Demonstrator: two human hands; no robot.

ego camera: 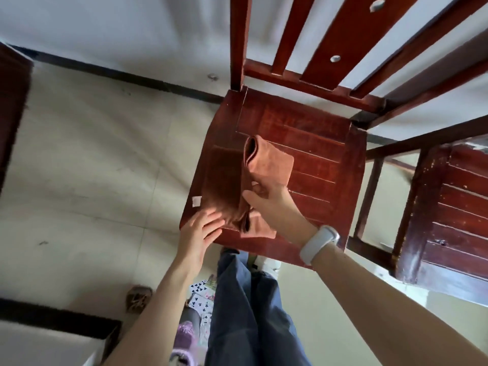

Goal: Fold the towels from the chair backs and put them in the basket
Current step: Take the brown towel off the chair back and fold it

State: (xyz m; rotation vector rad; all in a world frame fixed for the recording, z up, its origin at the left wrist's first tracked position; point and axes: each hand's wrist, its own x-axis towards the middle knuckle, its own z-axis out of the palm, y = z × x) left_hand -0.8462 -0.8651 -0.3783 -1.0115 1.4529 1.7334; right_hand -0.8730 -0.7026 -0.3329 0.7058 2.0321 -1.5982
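A brown towel [237,180] lies on the seat of a dark red wooden chair [317,143], on the left and front part of the seat. The towel is partly folded: its left part lies flat on the wood, and its right part is lifted and turned over, so that a rounded fold stands up along the middle of the cloth. A small white label [196,201] shows at the left front corner of the towel. The right hand [266,204] holds the lifted part from the near side; the thumb and the fingers are closed on the cloth and pinch it, and the lifted layer rises just beyond the hand, toward the back of the chair. A white band [318,244] is on the right wrist. The left hand [200,231] is at the front left edge of the seat, just beside the flat part of the towel; its fingers are straight and a little spread, and the fingertips reach the near edge of the cloth, but whether they press on it is not clear. A lower corner of the towel lies on the seat between the two hands. Below the hands are the person's legs in blue trousers [245,307], and some playing cards [200,294] lie on the pale tiled floor [92,167]. A second wooden chair [449,207] stands at the right.
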